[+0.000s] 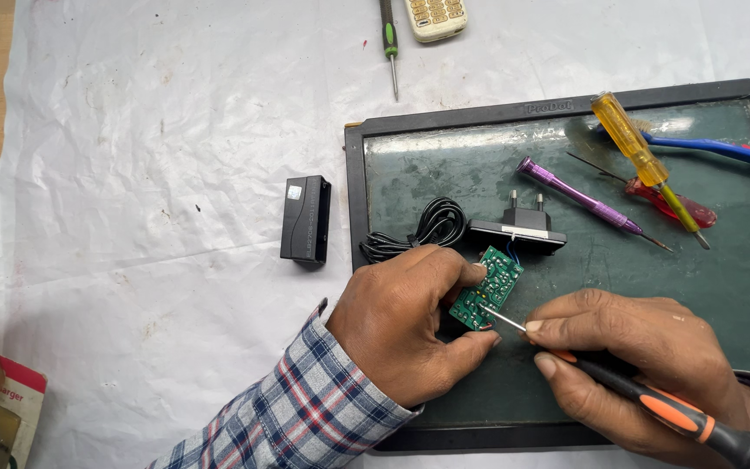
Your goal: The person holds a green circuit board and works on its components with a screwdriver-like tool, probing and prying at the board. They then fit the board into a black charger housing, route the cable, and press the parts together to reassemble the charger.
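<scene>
One green circuit board (488, 289) sits over the dark tray (740, 287), pinched in the left hand (405, 326). The right hand (644, 365) has its grip clenched on one orange-black screwdriver (653, 401), tip touching the board. Four more screwdrivers lie nearby.

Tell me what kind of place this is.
Likely a small electronics repair bench: a green circuit board held over a dark work mat, loose screwdrivers, and an opened charger plug.

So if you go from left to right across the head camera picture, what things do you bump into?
Black box → left hand → green circuit board → purple screwdriver → right hand holding the orange-and-black screwdriver → blue handle.
</scene>
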